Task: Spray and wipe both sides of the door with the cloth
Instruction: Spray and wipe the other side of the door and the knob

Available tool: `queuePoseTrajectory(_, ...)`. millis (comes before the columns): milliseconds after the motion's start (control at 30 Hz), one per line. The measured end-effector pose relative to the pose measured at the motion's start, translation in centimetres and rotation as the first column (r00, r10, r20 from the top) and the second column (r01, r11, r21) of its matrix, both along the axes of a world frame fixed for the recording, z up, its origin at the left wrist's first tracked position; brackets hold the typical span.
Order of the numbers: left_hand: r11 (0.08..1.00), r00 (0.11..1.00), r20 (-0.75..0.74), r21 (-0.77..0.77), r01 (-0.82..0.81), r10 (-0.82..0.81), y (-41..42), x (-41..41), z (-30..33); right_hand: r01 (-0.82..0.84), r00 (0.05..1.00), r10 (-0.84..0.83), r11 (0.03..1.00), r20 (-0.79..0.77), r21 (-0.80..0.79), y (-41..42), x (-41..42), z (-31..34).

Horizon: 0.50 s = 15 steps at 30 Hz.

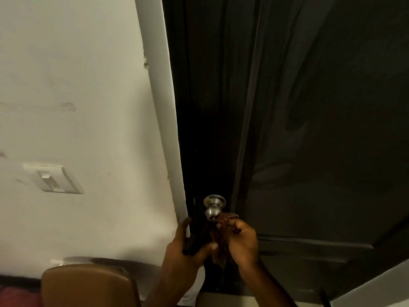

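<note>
A dark panelled door (298,129) fills the right of the view, with a silver round knob (213,208) near its left edge. My left hand (186,249) grips the door's edge just below the knob, fingers wrapped around it. My right hand (241,242) holds a dark reddish patterned cloth (223,235) bunched against the door right beside and under the knob. No spray bottle is in view.
A white door frame (163,107) and a pale wall (77,96) with a light switch (55,178) stand to the left. A brown chair back (88,284) sits at the lower left. A pale surface (376,286) shows at the lower right.
</note>
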State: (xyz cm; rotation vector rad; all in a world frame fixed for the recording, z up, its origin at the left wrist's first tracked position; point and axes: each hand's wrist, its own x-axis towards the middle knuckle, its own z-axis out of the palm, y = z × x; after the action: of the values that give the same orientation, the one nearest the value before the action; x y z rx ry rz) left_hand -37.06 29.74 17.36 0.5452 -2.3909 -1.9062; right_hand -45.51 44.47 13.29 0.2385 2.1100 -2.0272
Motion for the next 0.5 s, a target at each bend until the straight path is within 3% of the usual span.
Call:
queuePoseTrajectory(167, 0.992, 0.992, -0.01, -0.016, 0.129, -0.129, 1.9, 1.1, -1.7, -0.25, 0.962, 0.264, 0.953, 0.067, -0.17, 1.6, 1.9, 1.9)
queuePoseTrajectory(367, 0.979, 0.998, 0.038, -0.2, -0.039, 0.048, 3.8, 2.8, -1.4, -0.445, 0.892, 0.45, 0.891, 0.044, -0.087, 3.3, 2.7, 2.8)
queuePoseTrajectory(500, 0.944, 0.967, 0.199, -0.315, -0.093, 0.162, 4.5, 4.4, -0.6, -0.49, 0.866, 0.496, 0.867, 0.06, -0.093, 3.4, 3.6, 1.1)
